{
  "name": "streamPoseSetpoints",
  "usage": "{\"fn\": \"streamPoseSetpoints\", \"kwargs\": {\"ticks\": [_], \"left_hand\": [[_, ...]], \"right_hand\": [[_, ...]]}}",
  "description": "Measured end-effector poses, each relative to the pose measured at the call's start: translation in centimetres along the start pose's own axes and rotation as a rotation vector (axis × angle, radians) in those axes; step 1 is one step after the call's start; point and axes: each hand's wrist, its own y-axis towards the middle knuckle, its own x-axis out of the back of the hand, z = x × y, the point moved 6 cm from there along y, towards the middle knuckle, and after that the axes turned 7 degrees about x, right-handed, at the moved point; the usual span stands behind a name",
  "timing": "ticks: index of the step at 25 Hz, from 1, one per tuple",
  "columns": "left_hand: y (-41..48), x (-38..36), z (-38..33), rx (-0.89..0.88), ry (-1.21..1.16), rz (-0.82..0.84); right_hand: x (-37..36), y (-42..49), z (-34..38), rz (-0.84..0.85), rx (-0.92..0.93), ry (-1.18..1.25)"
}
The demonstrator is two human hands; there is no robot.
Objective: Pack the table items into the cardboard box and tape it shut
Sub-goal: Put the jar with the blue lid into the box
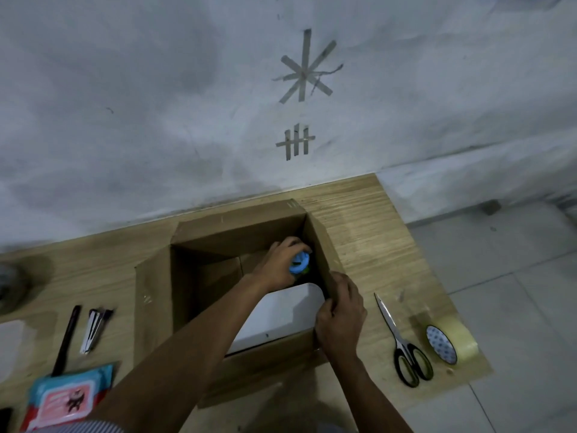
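Observation:
An open cardboard box [199,242] stands on the wooden table [368,232] with its flaps spread out. My left hand [281,262] reaches into the box's far right corner and grips a blue round-topped object [299,266]. My right hand [340,314] holds the box's right wall near its front corner, fingers curled over the edge. A flat white item [281,314] lies on the box floor. To the right of the box lie scissors [402,342] with black handles and a roll of tape [449,340].
Left of the box lie a dark pen-like stick [67,335], a small bundle of clips or pens [95,328], and a pink and blue wipes pack [67,398]. A white object [11,345] sits at the left edge. The table ends at the right above a tiled floor [515,276].

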Motion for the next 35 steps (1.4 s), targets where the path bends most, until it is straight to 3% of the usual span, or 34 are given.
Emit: {"fn": "streamPoseSetpoints", "kwargs": {"ticks": [12, 16, 19, 23, 26, 29, 31, 35], "left_hand": [[-0.5, -1.4, -0.7, 0.032, 0.043, 0.067], [-4.7, -0.4, -0.2, 0.042, -0.021, -0.166], [-10.7, 1.1, 1.6, 0.070, -0.082, -0.373], [-19.9, 2.5, 6.7, 0.289, -0.142, -0.598], [-24.0, 3.5, 10.6, 0.342, -0.234, -0.634], [-27.6, 5.0, 15.6, 0.455, -0.403, -0.717], [-29.9, 6.0, 18.4, 0.532, -0.404, -0.764], [-32.9, 8.8, 23.8, 0.606, -0.305, -0.819]], "right_hand": [[-0.2, 0.1, -0.4, 0.053, -0.007, -0.127], [0.1, 0.0, 0.2, 0.035, 0.021, -0.132], [0.0, -0.2, 0.8, 0.011, 0.048, -0.352], [-5.4, -2.5, 6.9, 0.253, 0.302, -0.440], [-10.7, -5.3, 13.1, 0.446, 0.485, -0.266], [-15.9, -7.6, 18.6, 0.694, 0.558, -0.100], [-18.7, -8.5, 21.5, 0.788, 0.546, -0.099], [-21.8, -8.8, 23.6, 0.817, 0.272, -0.244]]}}
